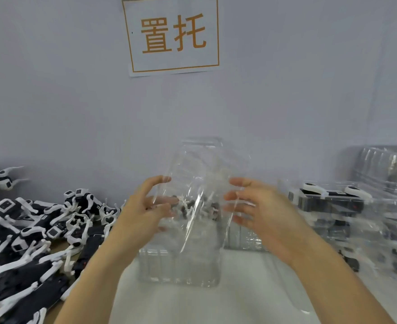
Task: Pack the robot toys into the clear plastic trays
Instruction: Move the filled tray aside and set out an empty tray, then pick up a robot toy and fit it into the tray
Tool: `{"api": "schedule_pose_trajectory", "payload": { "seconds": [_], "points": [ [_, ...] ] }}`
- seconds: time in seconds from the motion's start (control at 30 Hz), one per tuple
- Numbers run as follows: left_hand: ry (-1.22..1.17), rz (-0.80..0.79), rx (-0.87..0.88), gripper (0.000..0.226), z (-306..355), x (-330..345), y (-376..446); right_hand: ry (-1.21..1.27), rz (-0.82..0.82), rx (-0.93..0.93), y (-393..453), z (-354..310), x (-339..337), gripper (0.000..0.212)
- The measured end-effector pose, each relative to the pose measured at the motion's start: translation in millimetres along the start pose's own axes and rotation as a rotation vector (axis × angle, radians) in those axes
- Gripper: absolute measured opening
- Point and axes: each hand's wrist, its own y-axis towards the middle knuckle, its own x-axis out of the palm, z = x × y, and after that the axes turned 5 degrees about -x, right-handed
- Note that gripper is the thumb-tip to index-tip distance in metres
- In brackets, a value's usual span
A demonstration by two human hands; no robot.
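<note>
Broadly, the scene runs from a pale wall [76, 101] bearing a paper sign [173, 35] with orange characters, down to a white work surface [216, 305]. A big heap of black-and-white robot toys [36, 232] sprawls along the left side. On the right sit stacked clear plastic trays [389, 169], and in front of them a packed tray [333, 199] already holding a toy.

At centre, one empty clear tray [199, 206] is lifted off the surface and tipped upward, its far end raised toward the wall, directly between the two hands. It looks thin, light and springy: it should weigh almost nothing, but would likely flex or crackle if squeezed, and its glossy skin may slip. In my judgement the best hold is on the long side edges or rim, with light pressure from both sides, rather than on the moulded middle.

The left hand [146, 206] has its fingers spread and gently bent, fingertips against the tray's left edge. The right hand [255, 206] mirrors it on the right edge, fingers extended and only slightly curved. Both are well open and apart, with the tray between them; motion blur makes it hard to say whether either thumb actually pinches the plastic.
</note>
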Motion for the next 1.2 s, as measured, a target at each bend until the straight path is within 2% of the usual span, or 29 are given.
{"api": "schedule_pose_trajectory", "payload": {
  "seconds": [0.07, 0.17, 0.37, 0.47, 0.63, 0.73, 0.83, 0.9, 0.97, 1.1, 1.2],
  "points": [
    [0.151, -0.03, 0.053, 0.057, 1, -11, 0, -0.021, 0.126, -0.017, 2, -5, -5, 0.02],
    [0.403, -0.168, 0.112, 0.056, 4, -21, -4, -0.144, 0.245, -0.075, 2, -12, -16, 0.016],
    [0.674, -0.476, 0.033, 0.037, -5, 7, -7, -0.405, 0.157, -0.108, 3, -9, -19, 0.024],
    [0.775, -0.553, -0.005, 0.033, -19, 27, -6, -0.453, 0.099, -0.072, 5, 0, -17, 0.023],
    [0.932, -0.484, 0.031, 0.035, -30, 37, -5, -0.493, 0.063, -0.073, 5, 7, -14, 0.021],
    [0.851, -0.434, 0.067, 0.038, -31, 30, 2, -0.489, 0.029, -0.065, 4, 6, -14, 0.018],
    [0.687, -0.194, 0.143, 0.036, -44, 34, 27, -0.498, 0.011, -0.068, 6, 7, -15, 0.018],
    [0.643, 0.0, 0.088, 0.041, -59, 44, 56, -0.487, 0.013, -0.078, 9, 9, -17, 0.019],
    [0.688, 0.121, -0.006, 0.051, -74, 48, 84, -0.475, 0.004, -0.091, 10, 11, -18, 0.023],
    [1.071, 0.1, -0.082, 0.07, -100, 27, 138, -0.447, -0.008, -0.112, 11, 12, -19, 0.027],
    [1.063, 0.1, -0.171, 0.067, -105, 15, 169, -0.438, -0.003, -0.093, 11, 13, -17, 0.024]
  ]
}}
